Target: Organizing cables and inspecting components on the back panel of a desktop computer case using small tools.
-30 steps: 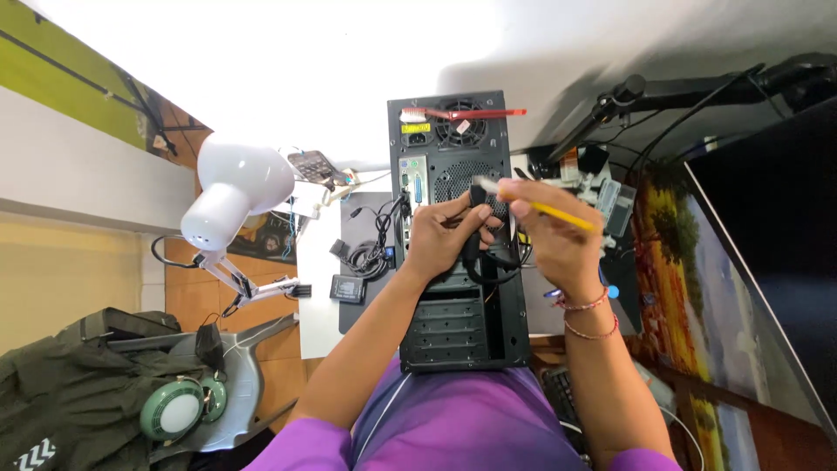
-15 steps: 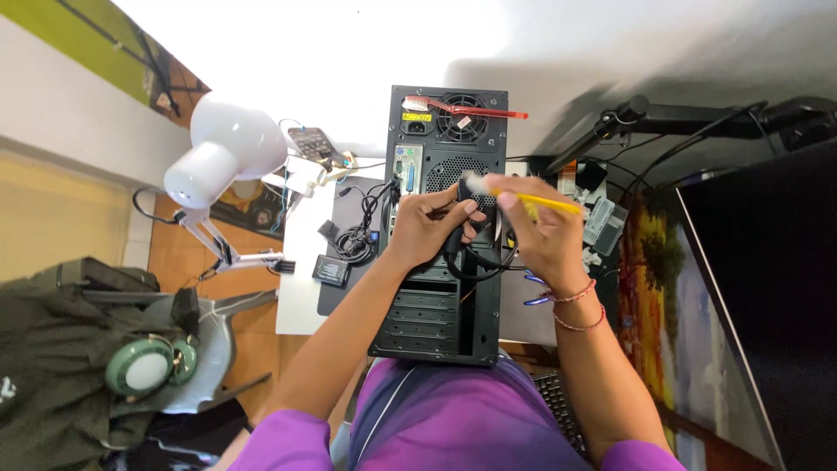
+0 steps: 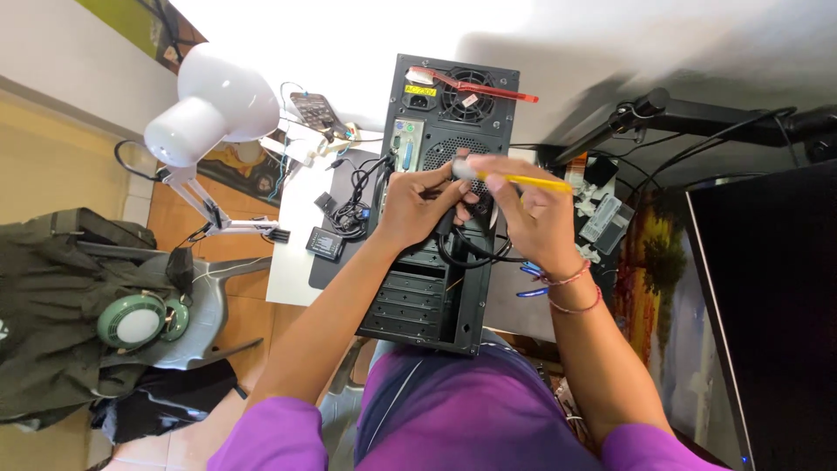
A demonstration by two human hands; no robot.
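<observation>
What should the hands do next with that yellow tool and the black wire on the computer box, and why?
Probably bring the yellow tool's tip a little closer to the plug end. The left hand pinches the black cable against the back of the computer case, while the right hand holds the tool just above it, so both already meet there.

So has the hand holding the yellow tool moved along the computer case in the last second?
Barely: the right hand with the yellow tool stays over the computer case, beside the same vent.
</observation>
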